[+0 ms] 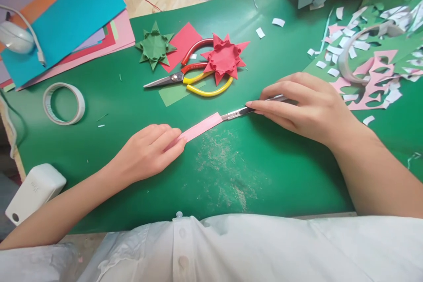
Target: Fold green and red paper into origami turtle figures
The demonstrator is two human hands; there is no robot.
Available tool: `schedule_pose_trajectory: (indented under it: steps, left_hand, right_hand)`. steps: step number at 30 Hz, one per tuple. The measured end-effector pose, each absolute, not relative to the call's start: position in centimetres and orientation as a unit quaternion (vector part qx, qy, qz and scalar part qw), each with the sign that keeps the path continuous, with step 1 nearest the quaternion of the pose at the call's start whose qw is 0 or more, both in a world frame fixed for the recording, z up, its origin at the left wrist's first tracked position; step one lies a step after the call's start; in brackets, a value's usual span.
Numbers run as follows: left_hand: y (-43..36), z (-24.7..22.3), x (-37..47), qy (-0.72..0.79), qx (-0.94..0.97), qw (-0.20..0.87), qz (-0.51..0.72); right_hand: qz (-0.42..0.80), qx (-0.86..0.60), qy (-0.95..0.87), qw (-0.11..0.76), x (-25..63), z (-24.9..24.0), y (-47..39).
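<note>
Between the fingers and thumb of my left hand (153,150) is one end of a narrow folded pink paper strip (203,127). My right hand (300,105) grips a slim craft knife (236,113) with a dark and silver handle. Its blade end meets the far end of the strip, and the blade itself is mostly hidden there. Beyond the strip lie scissors (170,79) with red and yellow handles. A red folded paper star (226,57) rests over those handles, and a green paper star (156,46) sits left of it.
Coloured paper sheets (89,13) and a white mouse (16,35) occupy the upper left. A tape roll (64,103) lies below them, near a white box-shaped device (36,191). Paper scraps (373,75) and another tape ring (345,59) cover the right side of the green mat (132,202).
</note>
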State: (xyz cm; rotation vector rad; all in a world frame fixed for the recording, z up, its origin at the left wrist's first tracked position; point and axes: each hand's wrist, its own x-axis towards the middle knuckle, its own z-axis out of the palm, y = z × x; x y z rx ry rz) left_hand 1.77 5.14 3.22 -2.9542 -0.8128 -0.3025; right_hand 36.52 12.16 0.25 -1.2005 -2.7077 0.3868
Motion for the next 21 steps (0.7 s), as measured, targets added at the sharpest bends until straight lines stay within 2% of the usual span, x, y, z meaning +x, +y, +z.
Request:
schedule_pose_trajectory:
  steps: [3,9,21]
  left_hand:
    - [5.3,2.7,2.6,-0.259,-0.958,0.026,-0.118]
    - [6.0,1.9,3.3,-0.233,-0.968,-0.05,-0.08]
    - [6.3,1.9,3.4,-0.249,-0.963,-0.099,0.009]
  right_hand:
    - [0.123,-0.393,-0.907,0.088,36.4,0.3,12.2]
    - [0.08,-0.337,-0.921,0.176,36.6,-0.1,12.1]
    - [0.124,-0.426,-0.88,0.169,34.5,-0.3,10.7]
